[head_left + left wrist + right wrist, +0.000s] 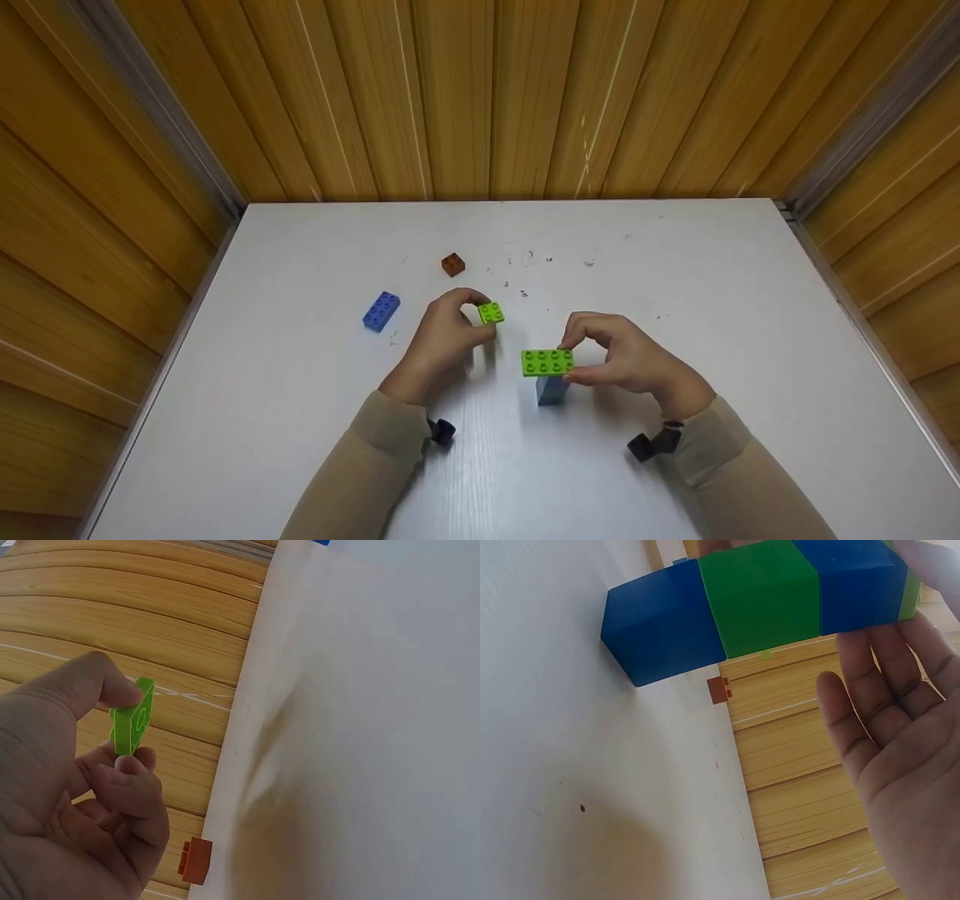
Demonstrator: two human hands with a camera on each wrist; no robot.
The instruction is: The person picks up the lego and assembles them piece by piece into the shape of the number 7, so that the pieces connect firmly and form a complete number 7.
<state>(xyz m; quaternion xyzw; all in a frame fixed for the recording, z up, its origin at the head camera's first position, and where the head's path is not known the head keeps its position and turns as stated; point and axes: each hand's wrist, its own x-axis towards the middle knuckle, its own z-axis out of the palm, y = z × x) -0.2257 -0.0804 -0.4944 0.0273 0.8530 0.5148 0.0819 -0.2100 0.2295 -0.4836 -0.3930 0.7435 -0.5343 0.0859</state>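
Note:
My left hand (446, 334) pinches a small lime-green plate (491, 313) with four studs... between thumb and fingertips, above the table. In the left wrist view this plate (133, 720) is seen edge-on. To its right, a tower of bricks (551, 391) stands upright; the right wrist view shows a blue, a green brick (761, 600) and another blue. On its top lies a longer lime-green plate (547, 362), flush against the upper blue brick. My right hand (634, 358) grips this plate at its right end, thumb in front and fingers behind.
A blue brick (381, 311) lies on the white table (300, 420) left of my left hand. Farther back is a small brown brick (453, 264). Wood-patterned panels (450, 105) enclose the table at the back and sides.

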